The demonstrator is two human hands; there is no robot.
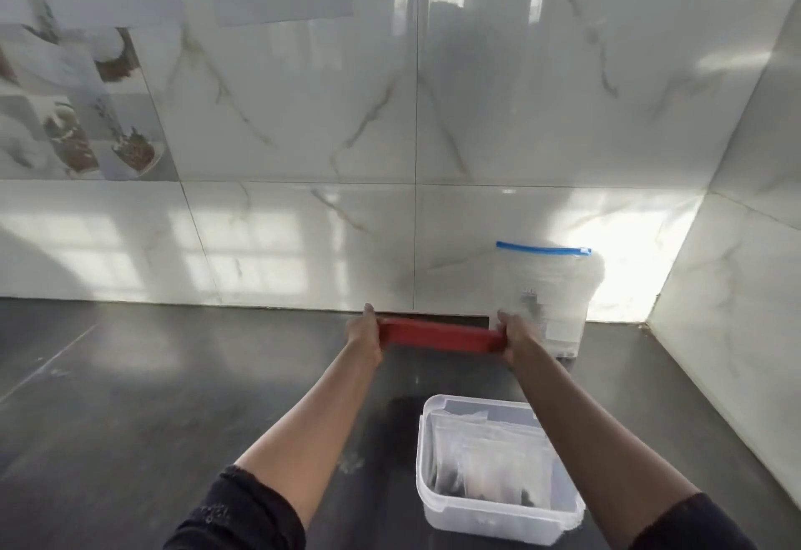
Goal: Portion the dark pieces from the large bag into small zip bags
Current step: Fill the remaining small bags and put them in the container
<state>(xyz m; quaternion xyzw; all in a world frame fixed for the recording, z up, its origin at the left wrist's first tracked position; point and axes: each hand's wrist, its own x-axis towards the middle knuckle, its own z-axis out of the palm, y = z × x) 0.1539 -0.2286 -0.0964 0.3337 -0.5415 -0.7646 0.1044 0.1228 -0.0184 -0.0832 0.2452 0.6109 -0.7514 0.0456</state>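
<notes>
1. Tiled wall (303,116): glossy marble-look, filling the 12 o'clock half of the view.
2. Dark counter (130,398): runs from us to the wall's foot.
3. Large bag (546,281): clear, blue zip strip on top, standing upright against the wall at 1 o'clock. The strip runs 9-to-3. We see dark marks low inside but cannot tell whether they are pieces or print.
4. Clear tub (490,519): on the counter at 5 o'clock, close to us and well apart from the large bag.
5. Red tray (442,335): flat, seen nearly edge-on, long axis 9-to-3, at the wall's foot at 12 o'clock. We cannot tell whether it rests on the counter.
6. Small zip bags (498,463): a sheaf standing in the tub, some dark at the bottom.
7. Left hand (364,333): clasps the tray's 9 o'clock end; the fingers are mostly hidden behind it.
8. Right hand (516,333): clasps the 3 o'clock end the same way.

Governing relation, in our judgement: the large bag lies just beyond the right hand, toward 1 o'clock, so that hand is the nearer. Both hands are occupied by the tray, which must be let go before the bag is reached.
</notes>
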